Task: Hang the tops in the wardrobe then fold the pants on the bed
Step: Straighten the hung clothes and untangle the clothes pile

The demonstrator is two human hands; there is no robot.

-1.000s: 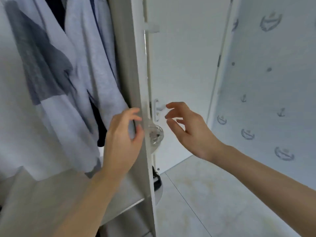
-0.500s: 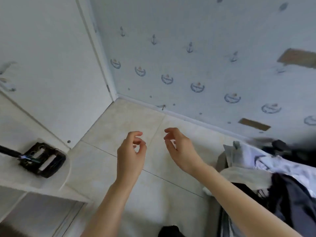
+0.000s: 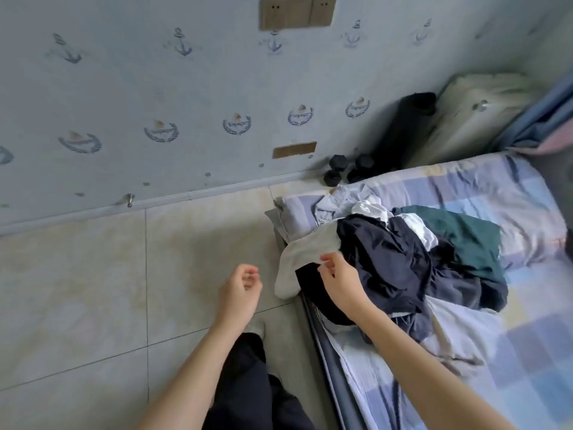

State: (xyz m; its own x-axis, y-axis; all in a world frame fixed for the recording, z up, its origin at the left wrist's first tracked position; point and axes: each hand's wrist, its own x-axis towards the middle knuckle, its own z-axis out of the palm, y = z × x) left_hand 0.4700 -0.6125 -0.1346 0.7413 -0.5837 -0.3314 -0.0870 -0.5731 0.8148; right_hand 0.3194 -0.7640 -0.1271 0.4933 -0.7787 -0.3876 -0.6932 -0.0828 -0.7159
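Note:
A heap of clothes lies at the near corner of the bed [image 3: 511, 197], which has a checked sheet. In the heap are a dark navy garment [image 3: 387, 259], a dark green one [image 3: 465, 234], white pieces [image 3: 369, 209] and a pale grey garment [image 3: 307, 252] that droops over the bed's edge. My right hand [image 3: 341, 283] hovers at the heap's near side, fingers apart, fingertips at the lower hem of the pale grey garment. My left hand [image 3: 238, 290] hangs over the floor, loosely curled and holding nothing. The wardrobe is out of view.
Tiled floor [image 3: 93, 274] spreads to the left of the bed. Black dumbbells [image 3: 344, 172], a black rolled mat [image 3: 403, 131] and a pale bundle [image 3: 474, 110] stand against the wall beyond the bed. My leg in dark trousers [image 3: 248, 383] is below my hands.
The view has swung from the wardrobe door, across the floor, to the bed. Both hands left the door; my right hand has reached the clothes heap.

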